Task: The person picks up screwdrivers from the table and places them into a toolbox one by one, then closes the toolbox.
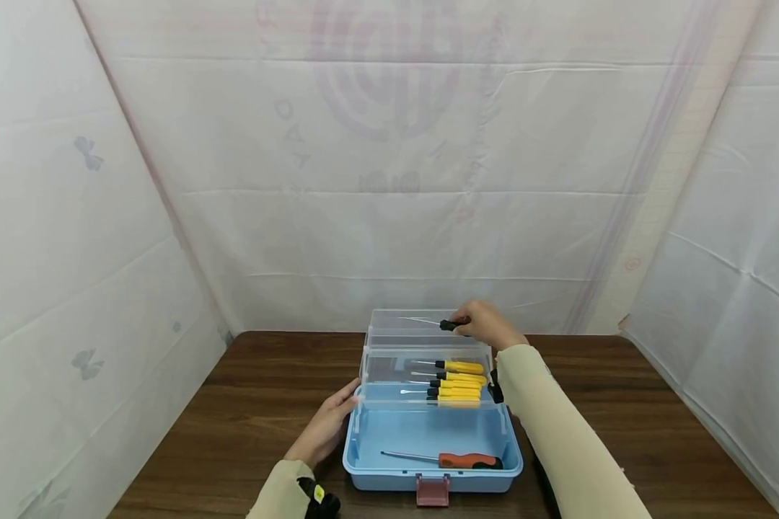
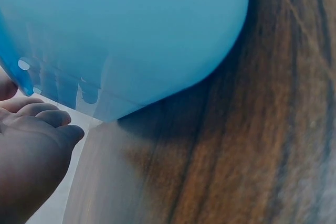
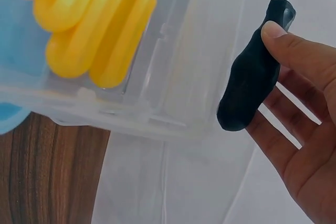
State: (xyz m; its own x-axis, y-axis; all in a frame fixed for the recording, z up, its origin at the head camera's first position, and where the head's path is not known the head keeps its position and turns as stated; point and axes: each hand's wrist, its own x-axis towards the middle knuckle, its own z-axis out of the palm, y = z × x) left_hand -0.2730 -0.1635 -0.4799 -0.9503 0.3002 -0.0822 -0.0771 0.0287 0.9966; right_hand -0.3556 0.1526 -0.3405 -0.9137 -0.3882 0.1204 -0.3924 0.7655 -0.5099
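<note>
My right hand (image 1: 489,326) pinches the black handle of a screwdriver (image 3: 254,72) between thumb and fingers. Its thin metal shaft points left above the raised clear trays of a light blue toolbox (image 1: 428,481). Several yellow-handled screwdrivers (image 1: 457,382) lie side by side in the lower clear tray (image 1: 383,360), black collars and shafts to the left. An orange and black screwdriver (image 1: 470,460) lies in the box's bottom, near its front wall. At the box's left rear side, my left hand (image 1: 327,425) rests against the rim, fingers extended along the outside.
The toolbox stands on a dark brown wooden table (image 1: 260,411), its pinkish latch (image 1: 432,491) hanging down at the front. Another clear tray (image 1: 389,322) rises at the back. White sheeting (image 1: 376,238) hangs behind the table and along both sides.
</note>
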